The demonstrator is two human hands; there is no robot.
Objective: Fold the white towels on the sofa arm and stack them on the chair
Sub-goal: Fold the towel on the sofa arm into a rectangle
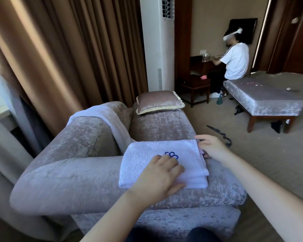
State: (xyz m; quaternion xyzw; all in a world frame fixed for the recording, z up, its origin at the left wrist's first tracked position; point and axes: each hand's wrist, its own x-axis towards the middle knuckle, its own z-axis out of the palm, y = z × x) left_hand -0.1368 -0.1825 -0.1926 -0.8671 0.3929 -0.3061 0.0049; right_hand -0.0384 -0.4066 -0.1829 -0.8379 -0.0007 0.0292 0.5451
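A folded white towel with a blue emblem lies on the seat of the plush grey-pink sofa chair. My left hand rests flat on its near right part, fingers spread. My right hand touches the towel's far right edge with loosely bent fingers; whether it pinches the cloth is not visible. A second white towel hangs unfolded over the sofa arm at the left and trails down toward the seat.
A cushion lies at the back of the seat. Brown curtains and a white standing air conditioner stand behind. A person in a white shirt sits on a bench at the right. Dark straps lie on the carpet.
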